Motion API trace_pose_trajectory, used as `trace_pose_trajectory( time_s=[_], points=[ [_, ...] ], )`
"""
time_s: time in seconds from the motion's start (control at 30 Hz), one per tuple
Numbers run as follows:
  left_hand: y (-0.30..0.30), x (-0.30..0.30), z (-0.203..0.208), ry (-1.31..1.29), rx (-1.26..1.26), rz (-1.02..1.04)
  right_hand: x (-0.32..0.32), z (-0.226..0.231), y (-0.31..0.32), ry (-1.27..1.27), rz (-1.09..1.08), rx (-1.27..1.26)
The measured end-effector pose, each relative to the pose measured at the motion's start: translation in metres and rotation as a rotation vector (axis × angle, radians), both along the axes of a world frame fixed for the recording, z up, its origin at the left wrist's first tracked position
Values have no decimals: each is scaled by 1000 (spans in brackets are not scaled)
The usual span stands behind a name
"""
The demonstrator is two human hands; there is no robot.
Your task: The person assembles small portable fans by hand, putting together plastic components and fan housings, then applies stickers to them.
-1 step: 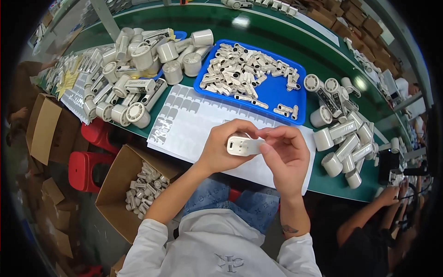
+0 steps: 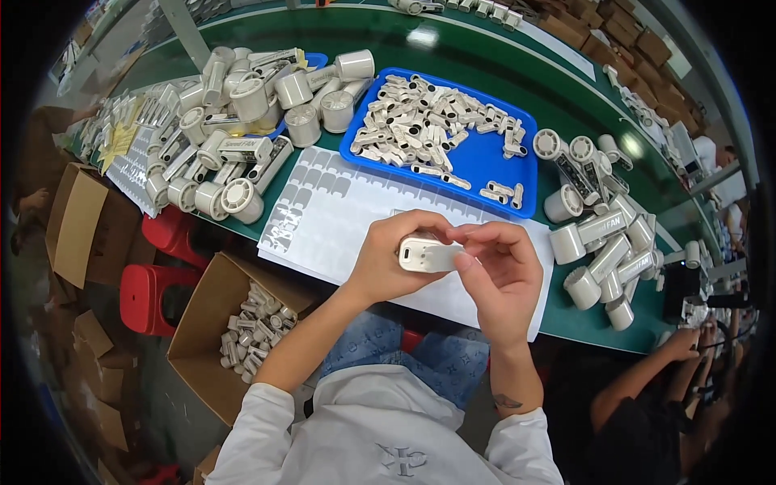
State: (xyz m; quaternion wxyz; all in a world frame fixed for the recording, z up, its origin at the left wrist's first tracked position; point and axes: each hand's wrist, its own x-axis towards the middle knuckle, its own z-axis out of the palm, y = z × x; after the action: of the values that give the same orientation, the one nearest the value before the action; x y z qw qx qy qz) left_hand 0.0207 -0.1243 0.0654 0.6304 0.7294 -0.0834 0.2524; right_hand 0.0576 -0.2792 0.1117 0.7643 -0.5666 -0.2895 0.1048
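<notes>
My left hand (image 2: 386,260) holds a small white plastic housing (image 2: 424,255) above a white sheet of peel-off labels (image 2: 323,214) on the green table. My right hand (image 2: 503,275) grips the housing's right end, with the thumb pressed on its face and the fingers curled over the top. Both hands are shut on the same piece, just in front of my lap. Beyond the sheet sits a blue tray (image 2: 505,166) with several small white plastic parts in it.
Piles of white cylindrical fan units lie at the left (image 2: 234,137) and at the right (image 2: 606,238) of the green table (image 2: 485,61). An open cardboard box of parts (image 2: 242,343) and red stools (image 2: 149,295) stand below left. Another person's arm (image 2: 655,368) shows at lower right.
</notes>
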Motion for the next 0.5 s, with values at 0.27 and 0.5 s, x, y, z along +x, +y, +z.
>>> trace_pose_trajectory(
  time_s=[0.27,0.5],
  points=[
    [-12,3,-11,-6,1,177,-6,-7,8,-168,-95,-50],
    [-14,3,-13,-21,-20,181,-7,-6,8,-169,-109,-69]
  ],
)
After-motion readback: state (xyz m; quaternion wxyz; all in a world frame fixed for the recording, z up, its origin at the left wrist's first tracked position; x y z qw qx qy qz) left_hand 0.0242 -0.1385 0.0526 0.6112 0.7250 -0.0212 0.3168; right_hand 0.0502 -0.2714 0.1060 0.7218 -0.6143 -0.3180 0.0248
